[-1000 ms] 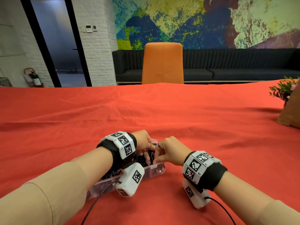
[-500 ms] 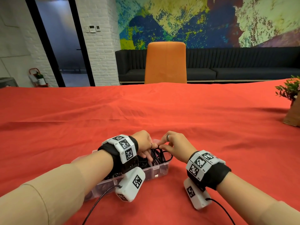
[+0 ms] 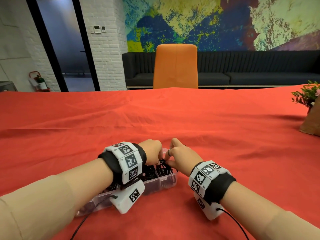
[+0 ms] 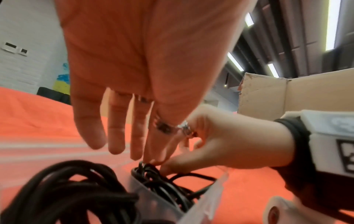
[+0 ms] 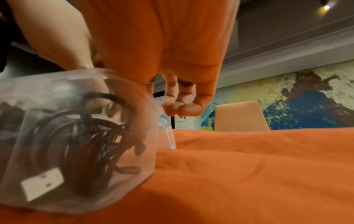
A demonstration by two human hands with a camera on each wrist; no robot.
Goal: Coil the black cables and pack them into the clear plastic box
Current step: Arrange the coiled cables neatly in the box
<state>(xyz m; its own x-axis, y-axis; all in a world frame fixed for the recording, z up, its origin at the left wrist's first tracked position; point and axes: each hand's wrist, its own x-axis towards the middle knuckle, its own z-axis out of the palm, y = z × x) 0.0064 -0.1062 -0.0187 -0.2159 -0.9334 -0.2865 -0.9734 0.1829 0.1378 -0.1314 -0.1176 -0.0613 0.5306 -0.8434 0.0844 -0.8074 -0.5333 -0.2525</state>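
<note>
The clear plastic box (image 3: 165,183) lies on the red cloth under both hands. A thick black cable coil (image 4: 67,191) fills its near compartment. A thin black cable coil (image 4: 164,181) sits in the right end compartment, one loop (image 3: 173,177) hanging over the end wall. My left hand (image 3: 153,153) hovers over the box with fingers straight, its index fingertip (image 4: 153,159) touching the thin coil. My right hand (image 3: 180,155) has curled fingers and pinches the top of that coil, thumb (image 4: 172,166) on it. In the right wrist view the thin coil (image 5: 91,144) shows through the box wall (image 5: 138,109).
The red cloth (image 3: 173,115) covers the whole table. A brown cardboard box with a small plant (image 3: 310,118) stands at the right edge. An orange chair (image 3: 175,66) is at the far side, with a dark sofa behind it. Wrist camera leads trail toward me.
The right hand had lifted the thin cable's loops above the box's right end. It has now lowered them into the end compartment, and both hands have closed in together.
</note>
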